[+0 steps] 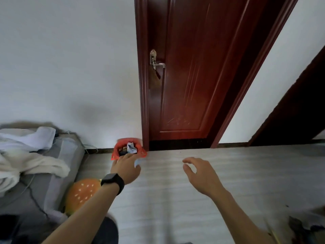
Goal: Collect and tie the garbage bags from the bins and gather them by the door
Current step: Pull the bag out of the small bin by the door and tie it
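A red garbage bag lines a small bin on the floor against the white wall, just left of the dark red door. Its mouth is open and crumpled paper and dark rubbish show inside. My left hand, with a black watch on the wrist, reaches to the bag's near rim and its fingers touch the red plastic; whether they grip it cannot be told. My right hand hovers over the floor to the right of the bag, fingers loosely curled and holding nothing.
A low grey bed with white bedding and cables fills the left side. A burger-shaped cushion lies beside it under my left arm. The light wooden floor spreads ahead. Dark clutter sits at the bottom right.
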`<state>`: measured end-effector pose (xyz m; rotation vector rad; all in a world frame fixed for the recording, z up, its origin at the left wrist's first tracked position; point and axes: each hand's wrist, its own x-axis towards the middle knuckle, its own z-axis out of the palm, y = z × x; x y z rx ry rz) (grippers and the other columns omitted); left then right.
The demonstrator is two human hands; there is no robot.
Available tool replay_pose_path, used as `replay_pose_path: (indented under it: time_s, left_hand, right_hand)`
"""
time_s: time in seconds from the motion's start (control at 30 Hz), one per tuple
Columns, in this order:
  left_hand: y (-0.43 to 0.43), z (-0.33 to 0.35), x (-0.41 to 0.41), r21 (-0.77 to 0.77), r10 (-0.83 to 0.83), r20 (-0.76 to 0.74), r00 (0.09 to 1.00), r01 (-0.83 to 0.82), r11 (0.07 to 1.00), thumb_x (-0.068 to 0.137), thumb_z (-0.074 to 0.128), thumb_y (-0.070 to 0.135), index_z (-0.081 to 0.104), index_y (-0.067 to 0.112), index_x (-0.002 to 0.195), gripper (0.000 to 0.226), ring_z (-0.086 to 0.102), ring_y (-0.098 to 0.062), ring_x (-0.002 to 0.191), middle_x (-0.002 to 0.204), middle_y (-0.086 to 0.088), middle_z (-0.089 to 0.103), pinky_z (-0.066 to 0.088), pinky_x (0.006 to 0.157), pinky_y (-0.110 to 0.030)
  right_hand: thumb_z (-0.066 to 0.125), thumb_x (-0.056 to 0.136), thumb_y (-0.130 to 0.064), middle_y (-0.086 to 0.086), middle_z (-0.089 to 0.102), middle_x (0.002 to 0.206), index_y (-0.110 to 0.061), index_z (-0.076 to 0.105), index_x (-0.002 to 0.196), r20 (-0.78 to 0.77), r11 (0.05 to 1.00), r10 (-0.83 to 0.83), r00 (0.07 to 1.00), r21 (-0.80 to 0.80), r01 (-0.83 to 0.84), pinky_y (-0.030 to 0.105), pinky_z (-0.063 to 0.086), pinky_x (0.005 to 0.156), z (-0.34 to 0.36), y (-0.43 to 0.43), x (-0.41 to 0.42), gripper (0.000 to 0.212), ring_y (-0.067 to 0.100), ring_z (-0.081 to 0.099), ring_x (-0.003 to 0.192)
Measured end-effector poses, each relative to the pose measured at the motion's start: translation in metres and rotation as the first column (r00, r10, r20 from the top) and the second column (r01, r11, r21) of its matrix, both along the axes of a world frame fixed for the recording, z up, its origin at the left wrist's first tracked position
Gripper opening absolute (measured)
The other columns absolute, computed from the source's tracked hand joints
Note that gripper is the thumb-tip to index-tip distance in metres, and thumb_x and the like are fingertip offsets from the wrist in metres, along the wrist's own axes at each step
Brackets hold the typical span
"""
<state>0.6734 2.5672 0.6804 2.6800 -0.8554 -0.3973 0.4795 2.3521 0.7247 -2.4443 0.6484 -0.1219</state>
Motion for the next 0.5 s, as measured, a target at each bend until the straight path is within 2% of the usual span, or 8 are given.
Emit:
replay_pose_path:
  time_s: [0.13,0.33,0.5]
  left_hand:
    - [-0.019,-0.019,0.072,0.073,0.052,-0.002,0.999,-0.052,0.996,0.091,0.048,0.033,0.041,0.041,0.142,0.053,0.044,-0.022,0.132,0.148,0.007,0.045,0.033,0.109,-0.040]
    - [-0.033,-0.047,0.185,0.174,0.189,-0.036,0.981,-0.180,0.968,0.090,0.049,0.038,0.039,0.043,0.143,0.055,0.044,-0.020,0.134,0.149,0.008,0.045,0.034,0.110,-0.038]
    - [-0.049,-0.047,0.268,0.258,0.300,-0.057,0.952,-0.276,0.926,0.090,0.047,0.039,0.037,0.045,0.143,0.055,0.042,-0.019,0.135,0.149,0.009,0.044,0.033,0.111,-0.041]
  right_hand:
    - [0.048,0.097,-0.045,-0.012,0.063,0.128,-0.033,0.063,0.124,-0.039,0.998,0.047,0.998,0.053,-0.045,0.031,0.042,0.106,-0.028,-0.039,0.084,0.033,0.012,0.051,0.124]
    - [0.049,0.098,-0.040,-0.009,0.063,0.129,-0.029,0.064,0.125,-0.100,0.982,0.166,0.981,0.107,-0.156,0.020,0.037,0.095,-0.053,-0.089,0.225,0.032,0.010,0.054,0.121]
    - [0.050,0.099,-0.038,-0.008,0.064,0.129,-0.026,0.065,0.125,-0.130,0.960,0.251,0.959,0.163,-0.229,0.021,0.039,0.096,-0.055,-0.118,0.336,0.033,0.011,0.056,0.121]
